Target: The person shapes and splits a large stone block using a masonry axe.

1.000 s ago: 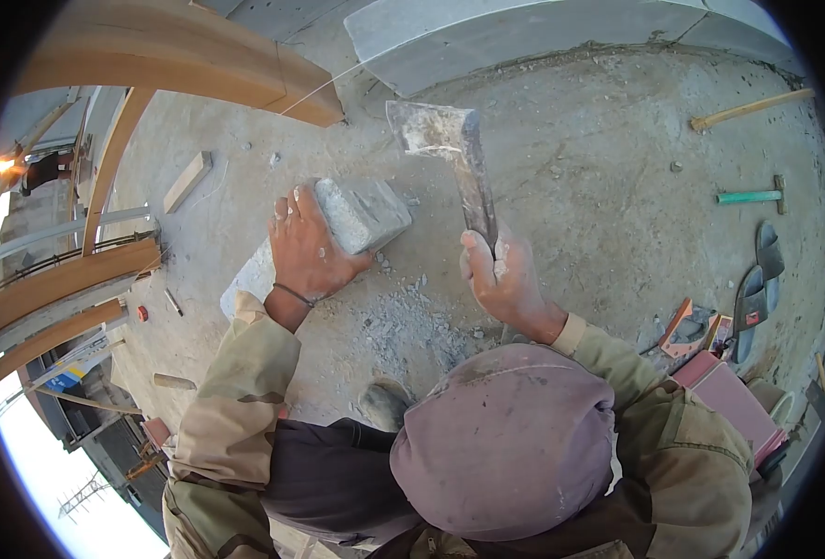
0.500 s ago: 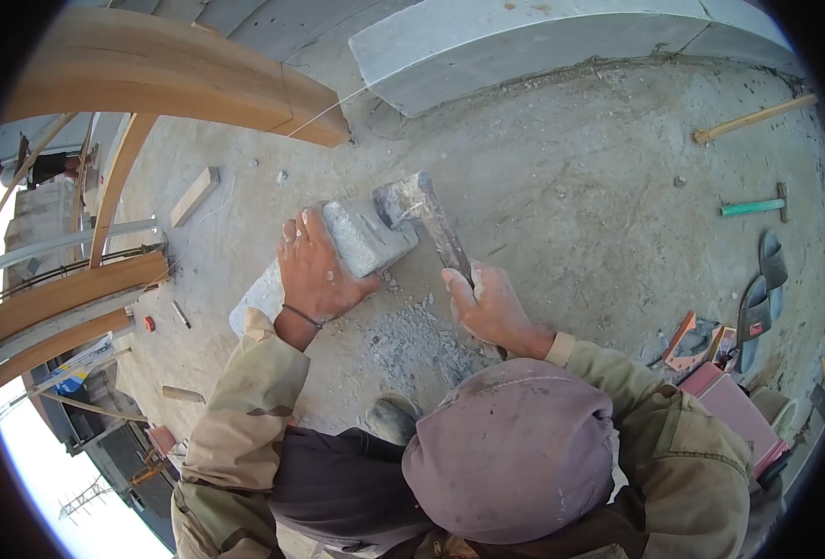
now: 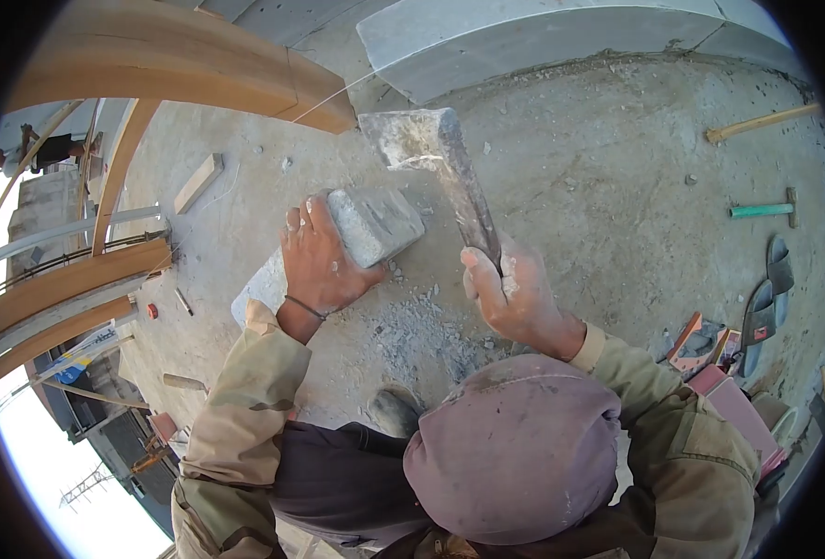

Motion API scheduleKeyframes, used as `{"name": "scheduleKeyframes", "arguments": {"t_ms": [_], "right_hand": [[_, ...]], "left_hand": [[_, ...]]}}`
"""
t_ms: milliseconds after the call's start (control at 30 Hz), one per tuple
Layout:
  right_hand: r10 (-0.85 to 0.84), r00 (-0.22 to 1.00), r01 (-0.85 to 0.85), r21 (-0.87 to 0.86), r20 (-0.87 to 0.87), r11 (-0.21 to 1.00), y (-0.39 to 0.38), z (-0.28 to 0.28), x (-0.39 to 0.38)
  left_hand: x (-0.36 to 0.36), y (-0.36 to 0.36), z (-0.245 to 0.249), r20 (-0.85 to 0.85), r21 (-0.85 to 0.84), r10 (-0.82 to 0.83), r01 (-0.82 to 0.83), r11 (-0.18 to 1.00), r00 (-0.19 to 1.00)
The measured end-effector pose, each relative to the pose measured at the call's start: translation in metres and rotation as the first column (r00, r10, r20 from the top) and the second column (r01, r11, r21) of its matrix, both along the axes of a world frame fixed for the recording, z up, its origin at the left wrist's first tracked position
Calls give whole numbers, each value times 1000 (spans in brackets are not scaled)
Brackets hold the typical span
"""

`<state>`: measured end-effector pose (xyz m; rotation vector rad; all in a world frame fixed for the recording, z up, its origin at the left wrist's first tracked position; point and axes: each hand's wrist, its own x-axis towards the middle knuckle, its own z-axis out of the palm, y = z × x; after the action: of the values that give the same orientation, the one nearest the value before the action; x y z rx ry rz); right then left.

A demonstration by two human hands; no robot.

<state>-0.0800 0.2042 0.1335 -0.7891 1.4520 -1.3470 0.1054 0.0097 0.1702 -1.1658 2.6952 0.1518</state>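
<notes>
A grey lightweight concrete block (image 3: 375, 226) lies on the dusty floor, its near-right end rough and chipped. My left hand (image 3: 324, 261) presses across its middle and grips it, fingers over the far edge and thumb on the near side. In my right hand (image 3: 517, 293) is the dusty handle of a hatchet (image 3: 428, 140), its broad head up and away from the block. Pale crumbs and chips (image 3: 426, 335) are scattered on the floor between my hands and my foot.
An orange-brown beam (image 3: 217, 61) reaches in at upper left, with a string from its end. A long grey block row (image 3: 561, 47) runs along the top. On the right are a green-handled hammer (image 3: 762, 211), sandals (image 3: 760, 317) and a pink box (image 3: 736, 410). A small offcut (image 3: 198, 184) lies left.
My right hand has lifted the hatchet away from the block's end, and its head looks larger and higher. The left hand and the block stay almost in place.
</notes>
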Motion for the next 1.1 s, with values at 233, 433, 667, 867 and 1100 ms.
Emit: {"name": "scheduleKeyframes", "arguments": {"t_ms": [233,433,667,867,1100], "right_hand": [[112,934,-58,167,-338,984,-24,-47,15],[-75,997,72,-164,-16,984,-3,-31,28],[-25,986,9,-96,-167,995,-2,-15,29],[72,974,-37,162,-215,986,-7,-51,16],[25,867,24,92,-498,995,-5,-104,36]], "left_hand": [[-2,-5,2,8,-77,-37,38,996,999],[-1,1,3,15,-5,21,-21,1000,1000],[-2,3,5,28,51,54,-55,997,998],[-6,-7,0,10,-32,14,-14,999,1000],[3,0,-4,7,-54,-8,9,999,1000]]}}
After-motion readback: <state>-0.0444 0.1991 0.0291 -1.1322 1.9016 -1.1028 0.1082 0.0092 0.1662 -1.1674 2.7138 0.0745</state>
